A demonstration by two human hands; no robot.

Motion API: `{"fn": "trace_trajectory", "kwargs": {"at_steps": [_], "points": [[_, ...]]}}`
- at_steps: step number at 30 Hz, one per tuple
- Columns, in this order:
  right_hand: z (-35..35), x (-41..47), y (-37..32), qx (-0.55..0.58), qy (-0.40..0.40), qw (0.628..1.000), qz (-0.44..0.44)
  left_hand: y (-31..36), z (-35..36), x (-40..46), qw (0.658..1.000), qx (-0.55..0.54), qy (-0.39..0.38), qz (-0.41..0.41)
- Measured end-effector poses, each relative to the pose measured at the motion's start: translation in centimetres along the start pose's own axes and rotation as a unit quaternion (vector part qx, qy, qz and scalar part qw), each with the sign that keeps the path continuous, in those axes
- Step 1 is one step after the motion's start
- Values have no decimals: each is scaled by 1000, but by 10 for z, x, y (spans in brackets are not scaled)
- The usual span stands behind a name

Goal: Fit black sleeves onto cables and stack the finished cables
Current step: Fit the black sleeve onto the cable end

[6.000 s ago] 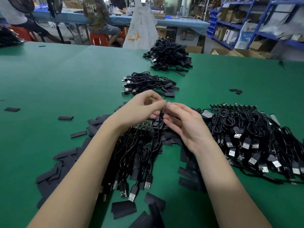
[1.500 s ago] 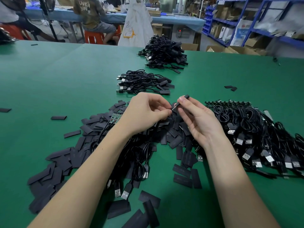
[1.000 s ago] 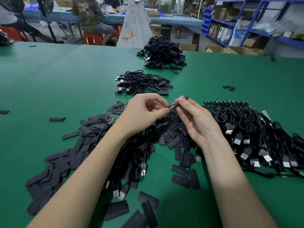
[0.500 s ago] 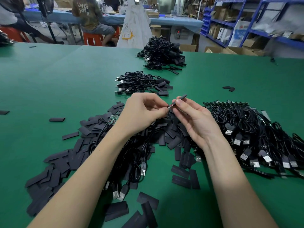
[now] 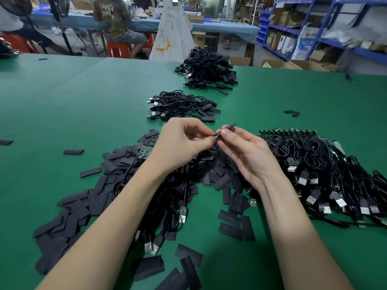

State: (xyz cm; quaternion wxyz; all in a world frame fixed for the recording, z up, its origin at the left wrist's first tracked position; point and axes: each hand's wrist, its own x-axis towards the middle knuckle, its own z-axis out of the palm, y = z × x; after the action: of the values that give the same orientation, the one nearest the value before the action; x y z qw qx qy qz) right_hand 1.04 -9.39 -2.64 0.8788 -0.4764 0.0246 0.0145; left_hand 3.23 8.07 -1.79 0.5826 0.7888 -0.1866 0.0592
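Two hands met above the green table (image 5: pixel 73 101): the right hand (image 5: pixel 249 155) pinched a black sleeve (image 5: pixel 227 127), tilted toward one o'clock, while the left hand (image 5: pixel 184 141) pinched a cable end (image 5: pixel 216 135) against its mouth, seemingly for threading. Finished cables (image 5: pixel 182 105) lay stacked at twelve o'clock.

A single wide-angle view looks from the person's head, forward and down across the green desk (image 5: pixel 62 105), with both forearms entering from the bottom edge. It sits close above the left hand (image 5: pixel 184 141) and right hand (image 5: pixel 249 153) at centre. Blue shelves (image 5: pixel 314 24) bend across the far edge.
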Motion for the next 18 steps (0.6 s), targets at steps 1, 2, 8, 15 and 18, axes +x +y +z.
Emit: {"fn": "trace_trajectory", "kwargs": {"at_steps": [1, 2, 8, 15, 18], "points": [[0, 0, 1, 5, 3, 1000, 0, 0, 0, 0, 1000, -3, -1, -2], [0, 1, 1, 10, 5, 1000, -2, 0, 0, 0, 1000, -11, -2, -5], [0, 2, 2, 13, 9, 1000, -2, -1, -2, 0, 999, -37, -7, -28], [0, 0, 1, -14, -6, 1000, 1, 1, -2, -2, 999, -30, -12, -15], [1, 0, 0, -4, -1, 1000, 2, 2, -2, -2, 998, -55, -15, -24]]}}
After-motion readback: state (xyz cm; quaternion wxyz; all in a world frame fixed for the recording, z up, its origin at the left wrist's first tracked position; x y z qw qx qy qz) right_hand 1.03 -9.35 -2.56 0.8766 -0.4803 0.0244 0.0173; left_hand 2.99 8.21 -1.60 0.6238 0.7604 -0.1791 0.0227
